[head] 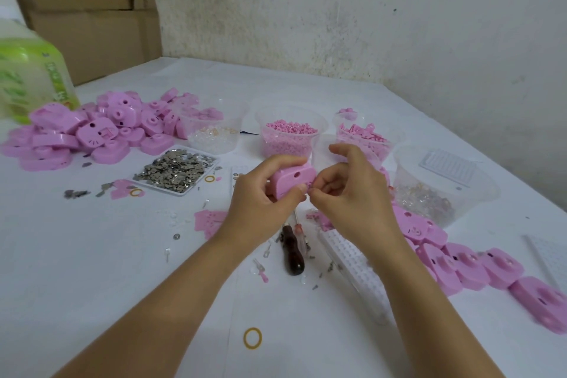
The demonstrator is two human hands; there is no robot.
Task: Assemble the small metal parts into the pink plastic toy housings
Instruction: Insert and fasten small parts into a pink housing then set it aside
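Left hand (264,193) curled round a pink housing (293,178), thumb on the near side, fingers over the far edge. Housing lifted clear of the white table (122,270), about mid-scene, one oval hole showing on the upper face.

Right hand (346,193) narrow, thumb and forefinger pinched together against the housing's near right corner, other fingers loosely bent. Anything between the tips too small to tell.

Far left, a heap of pink housings (101,132). Just right of it and nearer, a white tray of metal parts (176,169), a few more strewn on the table beside it.

Beyond the hands, three clear cups in a line: cup of clear bits (211,135), cup of pink pellets (290,132), cup of pink flat pieces (362,132).

To the right, a big clear tub (445,193) with a white grid plate (446,167) lying across its top. Nearer, a row of housings (460,261) running toward the right edge.

Under the wrists, a dark-handled tool (293,252) beside a white grid strip (356,264). Nearer, a yellow rubber band (252,338).

Far left corner, cardboard boxes (92,9) and a green-labelled jug (30,77).
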